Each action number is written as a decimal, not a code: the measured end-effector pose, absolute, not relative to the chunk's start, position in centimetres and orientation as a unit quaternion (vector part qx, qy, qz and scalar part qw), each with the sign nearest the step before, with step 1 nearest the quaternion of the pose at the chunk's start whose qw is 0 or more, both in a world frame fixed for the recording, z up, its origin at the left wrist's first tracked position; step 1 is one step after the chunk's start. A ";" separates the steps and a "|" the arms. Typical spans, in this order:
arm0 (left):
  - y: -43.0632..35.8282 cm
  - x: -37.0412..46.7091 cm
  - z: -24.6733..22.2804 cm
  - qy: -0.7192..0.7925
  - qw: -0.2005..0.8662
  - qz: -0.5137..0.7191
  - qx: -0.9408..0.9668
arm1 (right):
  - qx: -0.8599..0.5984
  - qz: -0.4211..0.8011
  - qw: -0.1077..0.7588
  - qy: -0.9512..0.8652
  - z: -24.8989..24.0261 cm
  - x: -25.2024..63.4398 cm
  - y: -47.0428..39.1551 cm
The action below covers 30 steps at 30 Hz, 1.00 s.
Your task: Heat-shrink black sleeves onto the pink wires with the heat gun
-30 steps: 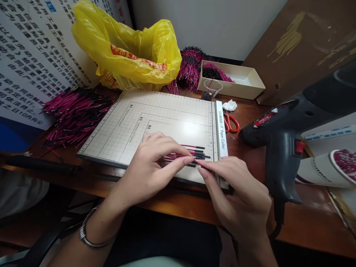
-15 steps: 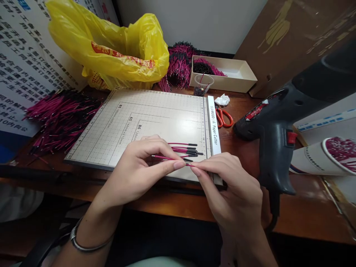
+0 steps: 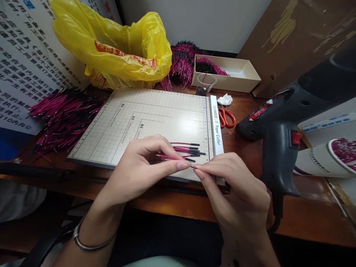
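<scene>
My left hand (image 3: 150, 167) pinches at the near edge of the paper cutter board (image 3: 164, 100), its thumb and forefinger pressed together; what lies between them is too small to make out. Facing it, my right hand (image 3: 233, 185) grips a thin pink wire (image 3: 194, 167) between thumb and forefinger, its short tip pointing at the left fingertips. Several pink wires with black sleeves (image 3: 191, 150) lie on the board just beyond the fingers, partly hidden by my left hand.
Heaped wires (image 3: 63, 118) lie left of the board, below a yellow bag (image 3: 133, 59). Behind are a wire-filled box (image 3: 239, 79) and plastic cup (image 3: 205, 83). Orange-handled scissors (image 3: 229, 118), a heat gun (image 3: 278, 148) and a paper cup (image 3: 314, 159) stand or lie on the right.
The view has shifted slightly, moving the scene to the right. A small gap now shows between the two hands' fingertips, with the pink wire tip visible at my right fingers.
</scene>
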State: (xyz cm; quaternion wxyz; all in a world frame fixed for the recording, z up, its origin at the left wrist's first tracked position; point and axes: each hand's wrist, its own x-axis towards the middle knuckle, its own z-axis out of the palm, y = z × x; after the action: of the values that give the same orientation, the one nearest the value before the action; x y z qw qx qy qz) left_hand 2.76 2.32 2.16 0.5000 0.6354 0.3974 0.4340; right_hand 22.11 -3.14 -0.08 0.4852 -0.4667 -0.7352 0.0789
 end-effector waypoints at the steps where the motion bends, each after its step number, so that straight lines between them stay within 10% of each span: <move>1: 2.3 2.8 2.2 0.400 0.504 0.439 0.627 | -0.466 0.080 0.486 -0.735 0.0 22.1 -3.2; 30: 2.2 3.3 2.2 0.420 0.502 0.435 0.618 | -0.474 0.093 0.466 -0.741 0.0 22.3 -3.2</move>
State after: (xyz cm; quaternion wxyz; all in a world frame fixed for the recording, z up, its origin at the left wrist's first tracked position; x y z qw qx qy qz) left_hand 3.27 2.23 2.22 0.5022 0.6179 0.4202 0.4352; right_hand 22.28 -3.18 -0.02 0.4664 -0.4742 -0.7409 0.0932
